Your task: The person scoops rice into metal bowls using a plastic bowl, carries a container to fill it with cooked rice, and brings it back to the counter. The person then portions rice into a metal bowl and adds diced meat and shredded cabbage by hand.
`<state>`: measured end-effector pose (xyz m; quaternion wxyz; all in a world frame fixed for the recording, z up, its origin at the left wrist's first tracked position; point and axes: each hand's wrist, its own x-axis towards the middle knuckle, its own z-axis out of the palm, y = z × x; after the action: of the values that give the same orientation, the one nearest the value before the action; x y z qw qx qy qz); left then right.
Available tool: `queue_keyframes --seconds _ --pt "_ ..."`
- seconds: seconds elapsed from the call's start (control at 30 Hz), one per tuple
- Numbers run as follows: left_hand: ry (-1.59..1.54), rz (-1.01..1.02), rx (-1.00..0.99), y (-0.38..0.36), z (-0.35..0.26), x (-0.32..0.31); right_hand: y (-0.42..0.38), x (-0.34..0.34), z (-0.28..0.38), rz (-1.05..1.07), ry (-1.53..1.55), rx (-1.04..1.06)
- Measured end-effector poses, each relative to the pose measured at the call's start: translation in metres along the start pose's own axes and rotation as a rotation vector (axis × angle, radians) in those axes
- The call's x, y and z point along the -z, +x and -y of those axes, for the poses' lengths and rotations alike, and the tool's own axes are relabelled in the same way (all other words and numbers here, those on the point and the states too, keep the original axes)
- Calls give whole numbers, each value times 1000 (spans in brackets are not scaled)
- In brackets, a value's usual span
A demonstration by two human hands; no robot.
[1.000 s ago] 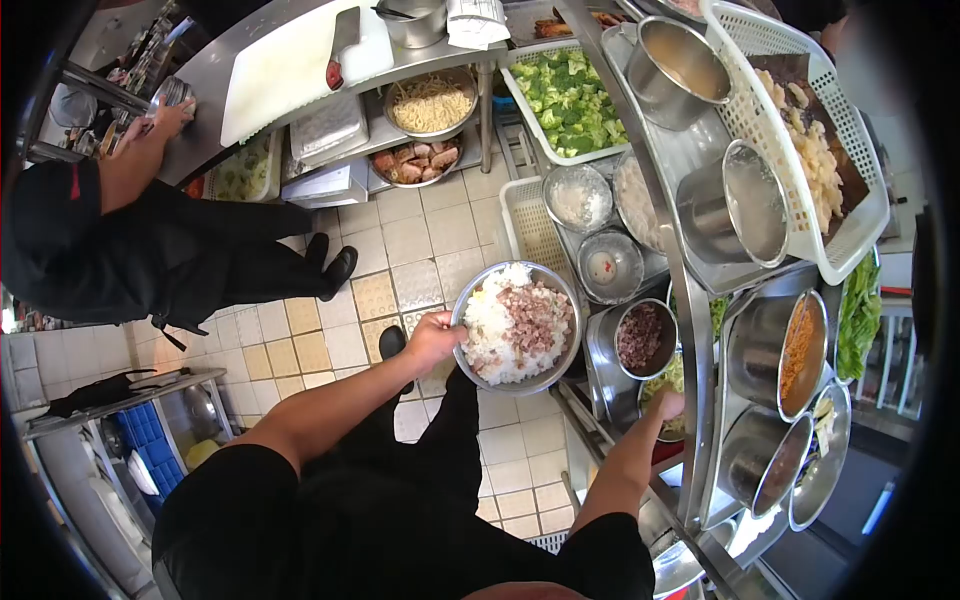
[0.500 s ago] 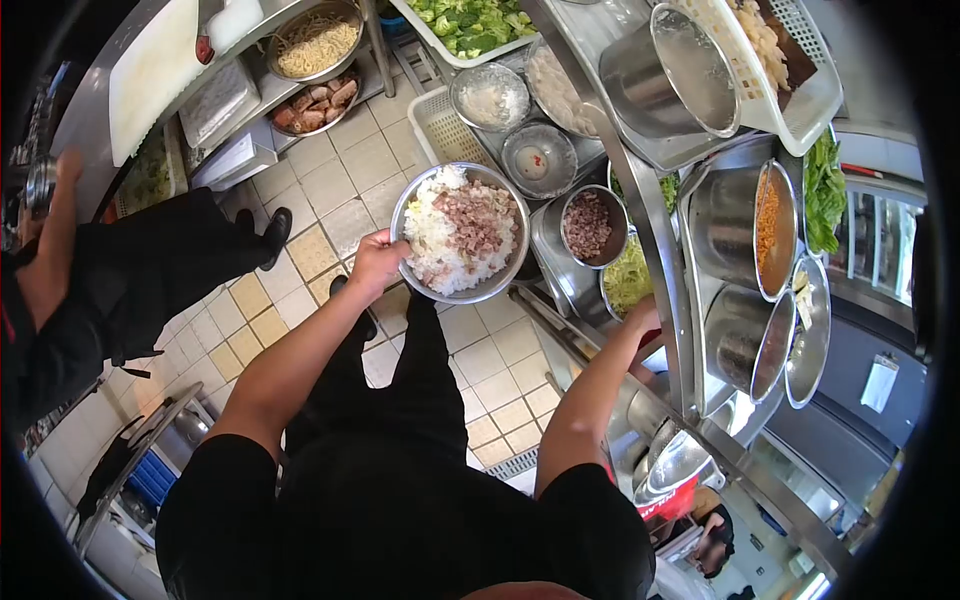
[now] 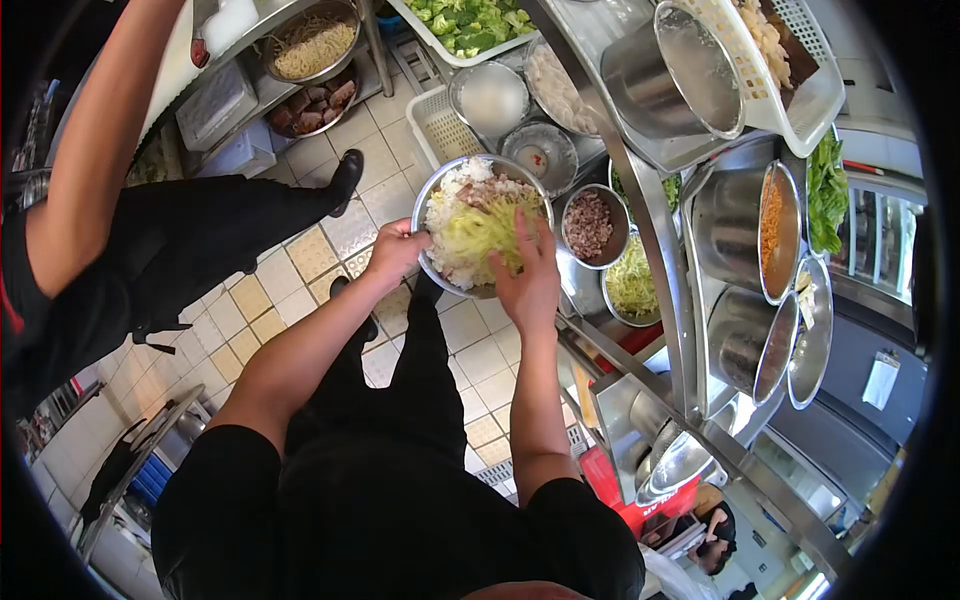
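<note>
My left hand (image 3: 393,254) is closed on the left rim of a steel bowl (image 3: 453,288), with the thumb over the edge. Inside the bowl lies white rice (image 3: 450,200) with chopped brownish-pink meat (image 3: 492,190) on it. Shredded yellow-green vegetable (image 3: 472,228), blurred by motion, covers the middle. Over the bowl's right side, my right hand (image 3: 530,275) has its fingers spread and pointing down toward the shreds. Right of the bowl stand a steel pot of chopped meat (image 3: 588,222) and a pot of similar yellow-green shreds (image 3: 632,285).
A steel shelf rail (image 3: 640,190) runs along the right, with a pot of orange shreds (image 3: 770,235) above. Broccoli (image 3: 470,25) fills a tray at the top. On the left stands a co-worker (image 3: 190,240), one shoe near my feet. Noodles (image 3: 315,45) sit top left.
My right hand has come left from the pot of yellow-green shreds to the bowl, where shreds now cover the rice. The bowl shifted slightly right. The co-worker stepped closer, an arm now crossing the upper left.
</note>
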<state>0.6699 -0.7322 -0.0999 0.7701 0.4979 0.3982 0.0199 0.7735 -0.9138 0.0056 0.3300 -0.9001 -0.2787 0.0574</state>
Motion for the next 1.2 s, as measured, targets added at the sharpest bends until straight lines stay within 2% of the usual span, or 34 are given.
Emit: queue_keyframes --seconds 0.03,0.17,0.2,0.33,0.43,0.47,0.53,0.6,0.67,0.8,1.07,1.17,1.2 --pt "-28 -12 -21 3 -2 -1 8 4 12 82 -112 25" --pt "20 34 33 14 9 10 18 30 12 66 -91 57" --pt "15 39 78 14 6 9 22 28 5 26 18 56" --pt "-91 91 190 10 13 7 43 22 -17 47 -156 339" --pt "-150 103 209 15 41 17 76 22 -56 -50 -50 325" --pt "-133 84 224 14 43 19 83 16 -102 -15 -52 127" --pt "-150 65 211 11 52 26 102 6 -211 42 -267 -192" --pt "-140 86 168 0 39 29 110 4 -303 152 -488 -393" --pt "-150 88 148 -3 45 36 114 3 -348 248 -568 -508" --pt "-80 -4 199 -16 41 38 119 6 -368 332 -616 -591" --pt "-144 35 151 -19 53 41 113 24 -376 364 -653 -624" --pt "-98 -31 219 -28 25 30 110 32 -378 372 -664 -634" --pt "-162 -23 152 -26 30 28 109 35 -378 374 -667 -635"
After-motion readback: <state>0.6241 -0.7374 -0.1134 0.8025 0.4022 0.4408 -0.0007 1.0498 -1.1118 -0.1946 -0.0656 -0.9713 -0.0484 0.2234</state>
